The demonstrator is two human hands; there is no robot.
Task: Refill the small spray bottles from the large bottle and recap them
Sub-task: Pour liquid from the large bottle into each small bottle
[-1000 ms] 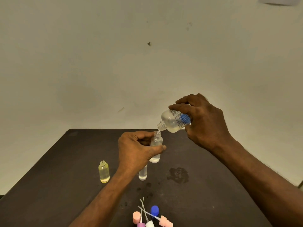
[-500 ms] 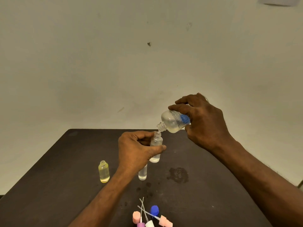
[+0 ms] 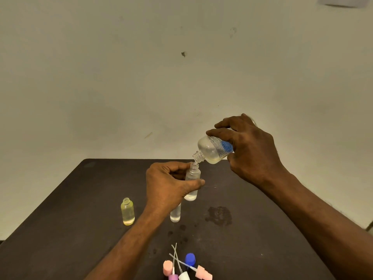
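- Clear plastic small bottle [image 3: 192,179], pinched mid-body in the left hand [image 3: 168,184], looks light and slick when wet.
- Right hand [image 3: 249,150] wraps the large bottle [image 3: 214,149], tilted, its neck just above the small bottle's mouth.
- Grip the large bottle around its body, gently, as it likely squeezes.

- One view only: head-worn camera, wide-angle, so no second view shared any part of the scene.
- It looked forward and slightly down over the dark table [image 3: 60,229], from the table's near side.
- The pale wall [image 3: 181,77] filled the upper half of the frame; the table's far edge ran across mid-frame.
- Both forearms entered from the bottom edge, close to the lens.
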